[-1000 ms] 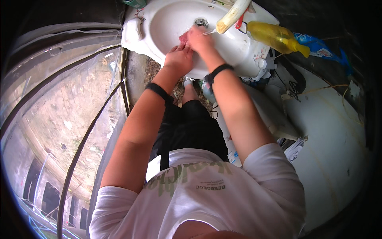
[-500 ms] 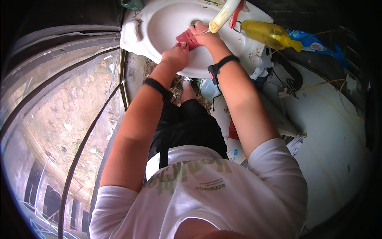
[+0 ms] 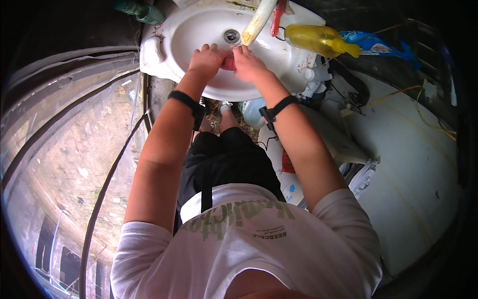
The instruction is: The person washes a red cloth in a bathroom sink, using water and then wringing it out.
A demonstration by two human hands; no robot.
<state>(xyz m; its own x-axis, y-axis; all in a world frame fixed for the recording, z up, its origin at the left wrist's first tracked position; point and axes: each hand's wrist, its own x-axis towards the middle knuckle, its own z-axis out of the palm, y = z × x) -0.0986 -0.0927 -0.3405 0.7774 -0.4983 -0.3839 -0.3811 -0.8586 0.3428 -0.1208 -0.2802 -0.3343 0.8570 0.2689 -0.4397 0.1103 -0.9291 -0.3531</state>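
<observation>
A small red cloth [image 3: 228, 63] is bunched between my two hands over the white washbasin [image 3: 180, 42]. My left hand [image 3: 206, 61] has its fingers curled over the cloth's left side. My right hand [image 3: 249, 66], slightly blurred, grips the right side, its fingertips close under the end of a pale spout-like tube [image 3: 258, 22]. Much of the cloth is hidden by the fingers. The round metal drain [image 3: 231, 35] lies uncovered just beyond my hands. Beside the tube is a red handle [image 3: 277, 20].
A yellow bottle [image 3: 313, 40] lies on the basin's right rim, with a blue packet [image 3: 371, 44] past it. White soap-like bar [image 3: 152, 50] rests on the left rim. A green bottle [image 3: 141, 12] is at the far left. Cables hang at the right, above a white panel [image 3: 403, 164].
Both hands have drawn back toward me from the drain, which now shows fully. The cloth is more bunched up and more covered by my fingers. The whole view has shifted slightly.
</observation>
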